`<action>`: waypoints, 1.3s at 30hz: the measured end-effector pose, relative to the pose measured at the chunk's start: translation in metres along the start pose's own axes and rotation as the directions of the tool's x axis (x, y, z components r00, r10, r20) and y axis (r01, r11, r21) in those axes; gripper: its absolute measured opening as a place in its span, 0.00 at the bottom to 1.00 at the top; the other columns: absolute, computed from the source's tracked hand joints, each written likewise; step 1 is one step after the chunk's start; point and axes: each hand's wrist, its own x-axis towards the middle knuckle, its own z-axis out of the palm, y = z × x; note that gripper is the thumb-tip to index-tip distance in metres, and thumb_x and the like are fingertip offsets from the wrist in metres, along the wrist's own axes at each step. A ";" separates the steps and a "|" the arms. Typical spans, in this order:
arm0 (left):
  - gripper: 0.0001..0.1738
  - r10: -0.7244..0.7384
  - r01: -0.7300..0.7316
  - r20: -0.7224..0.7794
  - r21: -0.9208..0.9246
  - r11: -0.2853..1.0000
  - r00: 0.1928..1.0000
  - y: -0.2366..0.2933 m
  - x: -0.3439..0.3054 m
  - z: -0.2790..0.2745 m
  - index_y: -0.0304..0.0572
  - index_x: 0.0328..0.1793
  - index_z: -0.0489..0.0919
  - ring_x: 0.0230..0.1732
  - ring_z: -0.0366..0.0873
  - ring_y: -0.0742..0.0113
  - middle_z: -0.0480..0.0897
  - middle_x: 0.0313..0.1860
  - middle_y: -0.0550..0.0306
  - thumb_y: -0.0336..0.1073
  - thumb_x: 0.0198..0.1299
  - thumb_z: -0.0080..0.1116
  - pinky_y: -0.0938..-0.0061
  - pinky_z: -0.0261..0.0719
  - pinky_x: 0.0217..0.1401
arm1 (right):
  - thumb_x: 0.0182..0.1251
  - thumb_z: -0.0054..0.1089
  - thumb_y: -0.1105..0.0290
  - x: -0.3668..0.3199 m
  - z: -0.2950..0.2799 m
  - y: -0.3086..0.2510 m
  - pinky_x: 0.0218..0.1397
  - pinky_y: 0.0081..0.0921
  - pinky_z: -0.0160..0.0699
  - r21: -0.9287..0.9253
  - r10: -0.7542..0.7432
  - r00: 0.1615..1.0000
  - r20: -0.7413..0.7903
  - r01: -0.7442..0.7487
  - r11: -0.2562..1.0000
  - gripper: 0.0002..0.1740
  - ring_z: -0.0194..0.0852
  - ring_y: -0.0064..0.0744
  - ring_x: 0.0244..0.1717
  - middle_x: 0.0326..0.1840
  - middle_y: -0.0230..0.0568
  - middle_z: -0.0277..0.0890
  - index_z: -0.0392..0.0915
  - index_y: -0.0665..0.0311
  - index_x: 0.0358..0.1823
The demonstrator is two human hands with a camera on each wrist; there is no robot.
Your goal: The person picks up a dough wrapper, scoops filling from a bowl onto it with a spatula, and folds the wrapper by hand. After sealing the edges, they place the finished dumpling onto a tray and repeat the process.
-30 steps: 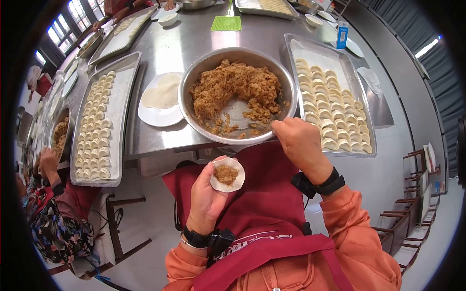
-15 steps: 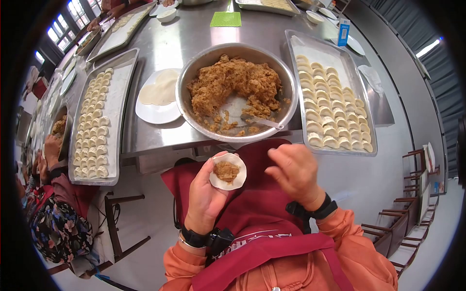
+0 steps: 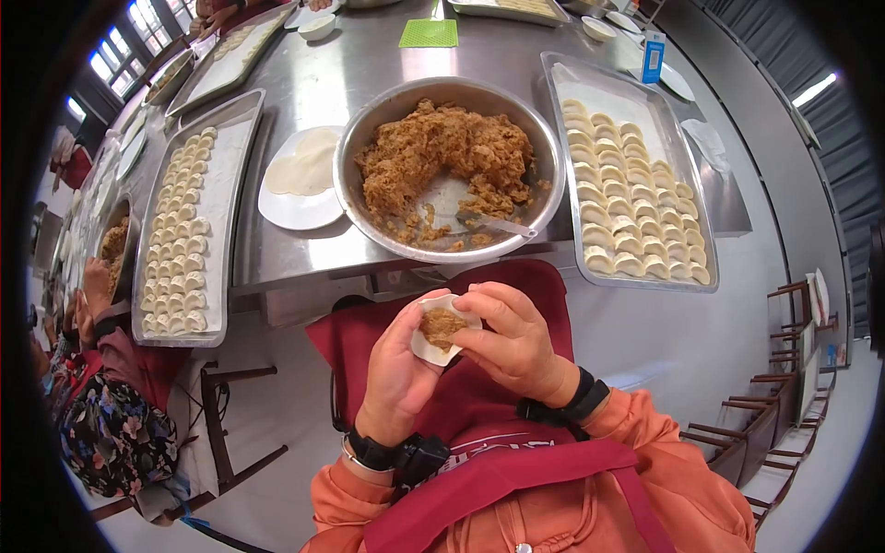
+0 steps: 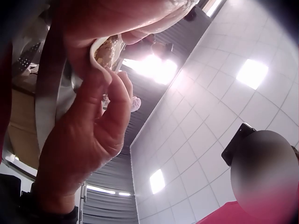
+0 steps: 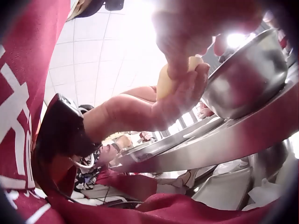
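In the head view my left hand (image 3: 395, 373) holds a round dumpling wrapper (image 3: 427, 352) in front of the apron, thumb along its left edge. A mound of brown filling (image 3: 442, 326) lies in the wrapper's middle. My right hand (image 3: 518, 348) pinches the wrapper's right side between thumb and fingers. The left wrist view has the right hand (image 4: 86, 140) at the wrapper's bent edge (image 4: 96, 52). From the right wrist, the pale wrapper (image 5: 164, 84) shows between both hands. Just beyond them stands a steel bowl (image 3: 361, 230) of filling, with a spoon (image 3: 505, 225) lying inside.
Trays of shaped dumplings flank the bowl, one on the left (image 3: 235, 175) and one on the right (image 3: 590, 78). A white plate (image 3: 300, 214) carries flat wrappers (image 3: 304, 170). Another person's hand (image 3: 96, 284) works at far left. A green mat (image 3: 429, 34) lies farther back.
My right hand let go of the spoon, leaving it in the bowl, then came down and left to the wrapper and took its right edge. The left hand stayed nearly in place.
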 end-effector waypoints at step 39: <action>0.20 0.281 -0.278 0.199 0.919 0.279 0.939 -0.007 -0.005 0.012 0.37 0.56 0.74 0.42 0.78 0.72 0.81 0.46 0.52 0.25 0.56 0.57 0.77 0.77 0.44 | 0.45 0.66 0.76 0.013 0.002 0.003 0.51 0.34 0.71 0.344 0.319 0.946 0.061 -0.320 0.883 0.12 0.70 0.45 0.50 0.47 0.41 0.74 0.74 0.63 0.33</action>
